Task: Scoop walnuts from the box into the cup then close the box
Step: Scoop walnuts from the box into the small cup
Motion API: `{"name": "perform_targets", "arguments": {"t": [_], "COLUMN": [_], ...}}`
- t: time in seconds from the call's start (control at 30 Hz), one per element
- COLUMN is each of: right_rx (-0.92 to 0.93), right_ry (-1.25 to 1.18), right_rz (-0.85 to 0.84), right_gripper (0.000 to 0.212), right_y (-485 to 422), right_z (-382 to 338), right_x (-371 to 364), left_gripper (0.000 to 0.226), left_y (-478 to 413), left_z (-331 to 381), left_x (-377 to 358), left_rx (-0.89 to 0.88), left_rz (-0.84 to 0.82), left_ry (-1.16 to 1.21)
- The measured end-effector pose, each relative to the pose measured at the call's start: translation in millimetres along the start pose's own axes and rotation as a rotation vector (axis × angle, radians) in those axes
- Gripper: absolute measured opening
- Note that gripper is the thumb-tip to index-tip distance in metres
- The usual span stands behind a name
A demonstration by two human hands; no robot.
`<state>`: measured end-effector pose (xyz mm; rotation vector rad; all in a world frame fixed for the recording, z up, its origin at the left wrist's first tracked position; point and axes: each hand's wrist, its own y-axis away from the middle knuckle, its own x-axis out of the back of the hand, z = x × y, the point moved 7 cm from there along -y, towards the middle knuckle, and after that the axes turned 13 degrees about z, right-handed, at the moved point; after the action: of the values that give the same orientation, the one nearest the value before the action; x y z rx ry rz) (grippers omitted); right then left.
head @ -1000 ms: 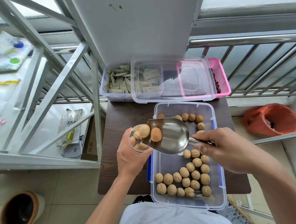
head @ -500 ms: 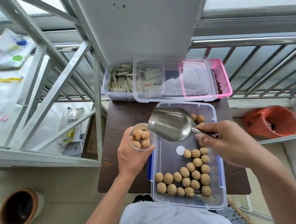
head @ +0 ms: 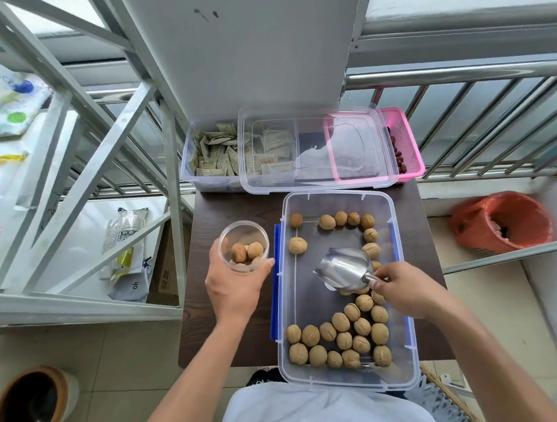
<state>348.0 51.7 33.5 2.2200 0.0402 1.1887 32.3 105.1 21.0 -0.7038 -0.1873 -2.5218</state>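
A clear plastic box (head: 405, 300) with blue clips stands open on the dark table (head: 224, 214), with several walnuts (head: 339, 338) along its near and far sides. My right hand (head: 404, 289) holds the handle of a steel scoop (head: 343, 267), which is down inside the box and looks empty. My left hand (head: 233, 286) grips a clear cup (head: 244, 246) left of the box, with a few walnuts in it. The box's clear lid (head: 312, 149) rests on the containers behind the box.
Behind the box stand a clear tub of sachets (head: 214, 156) and a pink basket (head: 404, 142). A metal railing (head: 458, 74) runs behind the table. A red-bagged bin (head: 502, 221) is on the right, a pot (head: 31, 412) on the floor at left.
The scoop tipped its walnuts into the cup, then swung right and down into the box. The cup moved left, away from the box, and lower.
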Motion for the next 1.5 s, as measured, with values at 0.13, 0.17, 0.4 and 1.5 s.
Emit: {"name": "perform_targets", "arguments": {"t": [0.13, 0.17, 0.4, 1.5], "right_rx": [-0.022, -0.027, -0.08, 0.036], "right_ry": [0.009, 0.014, -0.042, 0.036], "right_rz": [0.0, -0.002, 0.02, 0.199], "right_gripper": [0.027, 0.028, 0.019, 0.02], "right_y": [-1.9, -1.9, -5.8, -68.6], "right_z": [4.4, 5.4, 10.9, -13.0], "right_x": [-10.3, -12.6, -22.1, -31.9], "left_gripper": [0.085, 0.086, 0.091, 0.093], "left_y": [3.2, 3.8, 5.0, 11.1], "left_z": [8.3, 9.0, -1.6, -18.6], "left_x": [0.2, 0.3, 1.6, -2.8], "left_rx": [-0.07, -0.067, -0.014, 0.064], "left_rz": [-0.038, -0.045, -0.053, -0.08], "left_ry": [-0.011, -0.005, 0.015, 0.024]}}
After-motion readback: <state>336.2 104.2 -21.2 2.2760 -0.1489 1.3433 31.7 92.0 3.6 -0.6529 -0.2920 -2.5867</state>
